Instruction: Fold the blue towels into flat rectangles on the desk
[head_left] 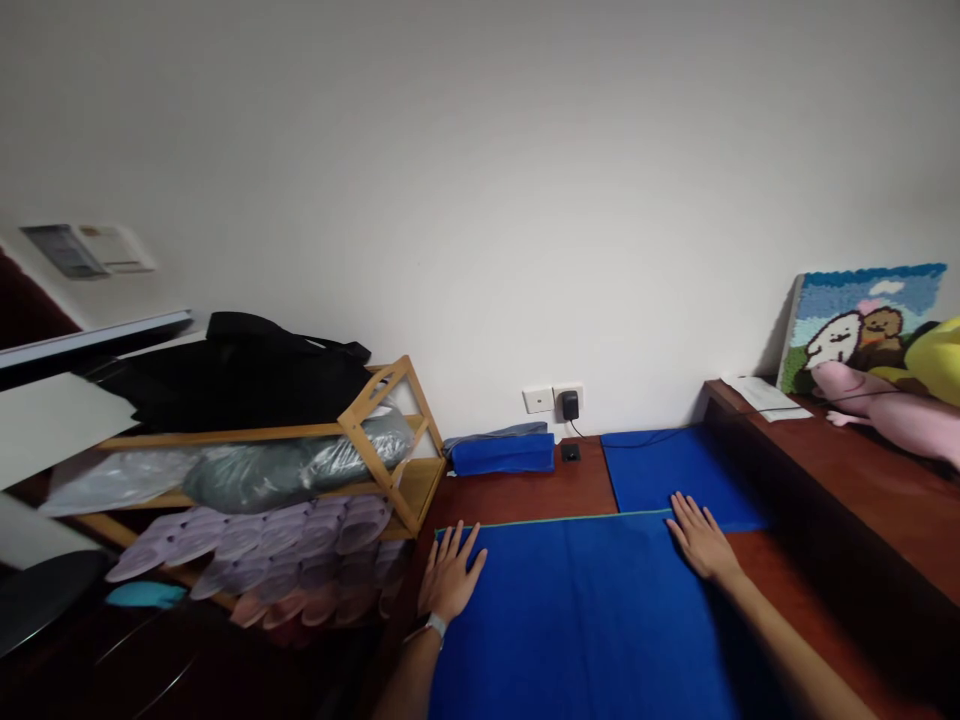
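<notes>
A large blue cloth (585,610) with a thin green edge lies spread on the reddish-brown wooden surface. My left hand (452,575) rests flat on its far left corner, fingers spread, a watch on the wrist. Flat on the far right corner lies my right hand (701,540), its fingers stretched forward. Behind that hand, a second blue cloth (667,465) lies against the wall side, partly beneath the first or touching it; I cannot tell which. Folded blue cloths (502,452) form a small stack at the wall. Neither hand grips anything.
On the left stands a wooden rack (405,480) with a black bag (247,375) on top and purple slippers (277,540) below. A black plug (570,404) sits in the wall socket. A raised ledge at right bears a pink plush toy (892,410) and a dog picture (862,320).
</notes>
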